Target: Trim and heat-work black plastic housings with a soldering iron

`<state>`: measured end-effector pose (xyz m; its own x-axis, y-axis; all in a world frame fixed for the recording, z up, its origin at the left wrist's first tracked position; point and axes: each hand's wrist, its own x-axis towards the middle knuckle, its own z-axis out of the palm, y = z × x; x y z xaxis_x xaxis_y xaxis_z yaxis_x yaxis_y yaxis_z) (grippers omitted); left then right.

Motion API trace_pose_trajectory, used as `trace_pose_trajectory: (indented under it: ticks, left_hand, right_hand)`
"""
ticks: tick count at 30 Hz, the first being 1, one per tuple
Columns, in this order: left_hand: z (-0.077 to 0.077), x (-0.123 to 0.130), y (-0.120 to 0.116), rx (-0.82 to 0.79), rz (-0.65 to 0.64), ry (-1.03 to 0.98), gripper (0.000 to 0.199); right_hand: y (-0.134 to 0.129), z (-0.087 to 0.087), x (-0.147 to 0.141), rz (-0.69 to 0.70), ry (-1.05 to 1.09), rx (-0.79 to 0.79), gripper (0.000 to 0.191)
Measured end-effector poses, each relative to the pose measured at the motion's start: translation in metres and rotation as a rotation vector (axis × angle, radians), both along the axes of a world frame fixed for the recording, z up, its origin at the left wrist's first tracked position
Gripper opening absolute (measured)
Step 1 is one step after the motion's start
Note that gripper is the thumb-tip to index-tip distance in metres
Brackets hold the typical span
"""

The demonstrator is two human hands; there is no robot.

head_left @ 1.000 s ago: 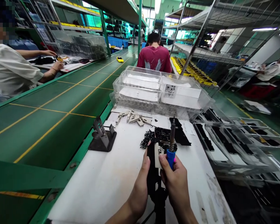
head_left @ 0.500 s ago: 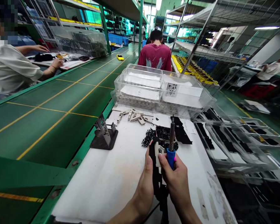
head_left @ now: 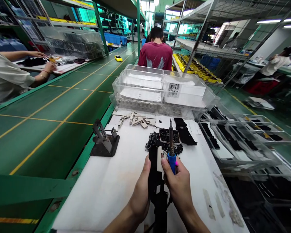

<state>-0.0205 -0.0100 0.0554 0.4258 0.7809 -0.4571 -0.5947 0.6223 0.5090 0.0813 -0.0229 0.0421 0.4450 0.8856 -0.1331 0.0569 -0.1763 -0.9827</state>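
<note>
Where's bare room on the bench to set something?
Widest: the white bench top between the iron stand and the left hand. Narrower: right of the right hand, smudged. Crowded: up by the black scraps, pale pieces and clear tray.

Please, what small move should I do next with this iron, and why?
Probably tilt the soldering iron down onto the white piece: your right hand holds the iron upright right beside that piece, which sits on the black strip in your left hand.
</note>
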Motion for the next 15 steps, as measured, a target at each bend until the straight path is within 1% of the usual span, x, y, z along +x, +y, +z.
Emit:
trace_pose_trajectory:
  ticks: [2,5,9,12,15]
  left_hand:
    - [0.0051,-0.0012,0.0000,-0.105,-0.021,0.008,0.062]
    - [0.0086,-0.0027,-0.0004,-0.147,-0.037,0.021,0.065]
    - [0.0099,-0.0029,-0.0014,-0.110,-0.008,0.021,0.067]
    - [0.0117,-0.0014,-0.0022,-0.066,0.023,0.010,0.063]
    - [0.0119,0.0003,-0.0029,0.036,0.059,0.022,0.057]
  right_hand:
    - [-0.0003,0.0006,-0.0015,0.008,0.111,-0.009,0.036]
    - [-0.0009,-0.0003,-0.0032,0.004,0.196,-0.004,0.037]
    - [-0.0013,-0.0030,-0.0027,0.007,0.186,-0.008,0.038]
    - [-0.0020,-0.0018,-0.0023,0.011,0.135,-0.003,0.037]
    - [-0.0031,0.0024,-0.0036,0.008,0.087,-0.002,0.037]
